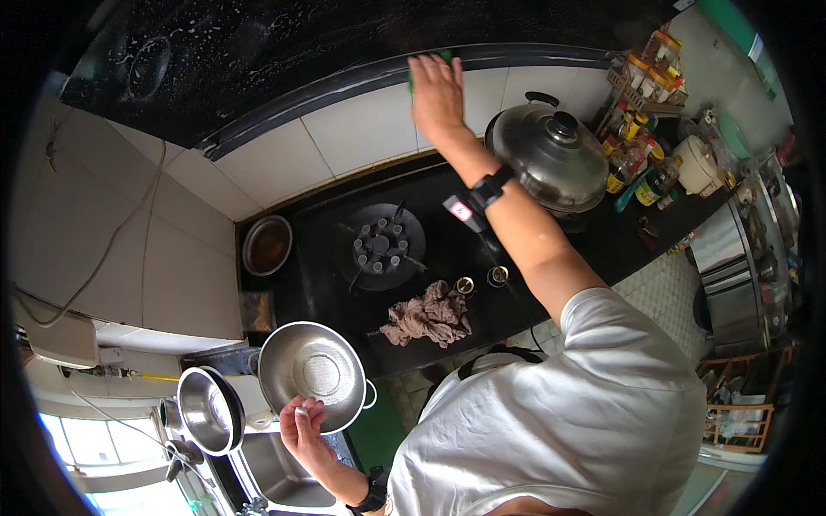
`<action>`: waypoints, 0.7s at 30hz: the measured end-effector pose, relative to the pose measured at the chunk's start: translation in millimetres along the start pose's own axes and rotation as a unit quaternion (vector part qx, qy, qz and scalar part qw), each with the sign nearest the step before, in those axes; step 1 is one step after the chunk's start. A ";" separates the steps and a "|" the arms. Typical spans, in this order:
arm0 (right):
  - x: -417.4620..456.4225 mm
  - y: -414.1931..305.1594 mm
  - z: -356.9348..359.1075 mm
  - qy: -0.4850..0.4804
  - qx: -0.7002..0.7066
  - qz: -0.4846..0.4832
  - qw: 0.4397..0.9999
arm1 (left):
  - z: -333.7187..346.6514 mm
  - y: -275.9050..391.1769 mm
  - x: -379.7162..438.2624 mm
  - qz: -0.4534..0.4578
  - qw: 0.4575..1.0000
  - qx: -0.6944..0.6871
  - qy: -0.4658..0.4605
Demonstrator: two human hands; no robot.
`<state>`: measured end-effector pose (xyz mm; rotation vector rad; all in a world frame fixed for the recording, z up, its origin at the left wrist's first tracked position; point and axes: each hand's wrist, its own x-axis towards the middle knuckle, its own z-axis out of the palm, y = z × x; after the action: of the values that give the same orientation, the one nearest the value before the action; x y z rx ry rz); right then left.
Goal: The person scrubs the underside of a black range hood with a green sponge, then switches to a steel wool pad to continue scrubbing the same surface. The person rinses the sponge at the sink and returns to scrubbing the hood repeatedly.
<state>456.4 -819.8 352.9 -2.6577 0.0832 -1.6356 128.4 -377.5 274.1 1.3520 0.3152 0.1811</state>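
Observation:
My right hand (pixel 437 97) is raised and pressed flat over a green scouring pad (pixel 445 56), whose edges show around the fingers. It lies on the lower front rim (pixel 516 57) of a black range hood (pixel 310 39). White suds and droplets streak the hood's dark surface. My left hand (pixel 308 432) hovers in front of a large metal strainer pan (pixel 319 374), fingers loosely curled, with nothing visible in it. Whether it touches the pan, I cannot tell. Below lies a gas burner (pixel 381 245), with a crumpled brown cloth (pixel 429 316) beside the control knobs (pixel 464 285).
A lidded steel wok (pixel 548 155) stands on the right of the cooktop, near sauce bottles (pixel 652 184) and a spice rack (pixel 652 77). A metal bowl (pixel 267 245) sits at the left corner. Stacked pans (pixel 208 409) stand by the sink (pixel 284 471).

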 end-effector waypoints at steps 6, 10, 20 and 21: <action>26.9 -160.6 52.8 -0.052 0.146 -0.093 0.984 | 21.4 21.9 9.9 0.036 0.998 0.035 -0.027; 28.6 -151.1 43.3 -0.085 0.184 -0.110 0.973 | 23.3 28.9 7.1 0.053 0.998 0.038 -0.018; 21.2 -89.0 26.2 -0.085 0.177 0.015 0.980 | -11.2 11.8 -1.4 0.015 0.999 0.021 0.033; 15.8 -105.6 62.5 0.051 0.258 -0.069 0.962 | -4.9 16.2 3.4 0.020 0.999 0.024 0.019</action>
<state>523.0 -715.9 343.6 -2.2230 -0.4728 -1.5583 130.8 -368.5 288.6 1.4037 0.3253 0.2348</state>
